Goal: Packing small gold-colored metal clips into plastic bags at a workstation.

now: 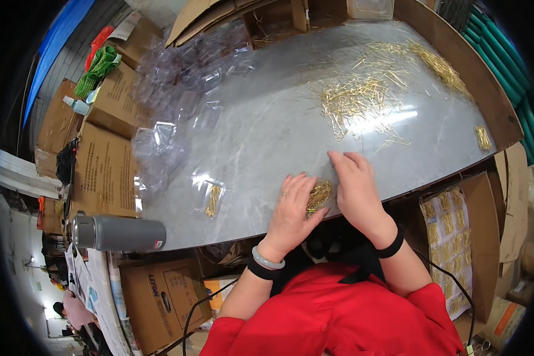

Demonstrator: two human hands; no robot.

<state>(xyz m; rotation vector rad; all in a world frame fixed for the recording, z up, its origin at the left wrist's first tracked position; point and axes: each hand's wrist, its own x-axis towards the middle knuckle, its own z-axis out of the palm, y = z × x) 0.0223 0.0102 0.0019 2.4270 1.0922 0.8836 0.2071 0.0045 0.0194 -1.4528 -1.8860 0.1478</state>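
Observation:
My left hand (291,210) and my right hand (353,187) rest side by side near the front edge of a grey marble-patterned table (267,130). Between them lies a clear plastic packet of thin gold pins (319,196); both hands press on it, fingers curved over its edges. A second filled clear packet (212,200) lies flat to the left of my left hand. A loose heap of gold pins (356,101) spreads across the table beyond my right hand, with more pins (439,65) toward the far right edge.
A pile of empty clear plastic packets (178,89) covers the table's far left. A grey flask (118,232) lies on its side at the front left corner. Cardboard boxes (104,172) stand left; a box of filled packets (448,237) sits at lower right.

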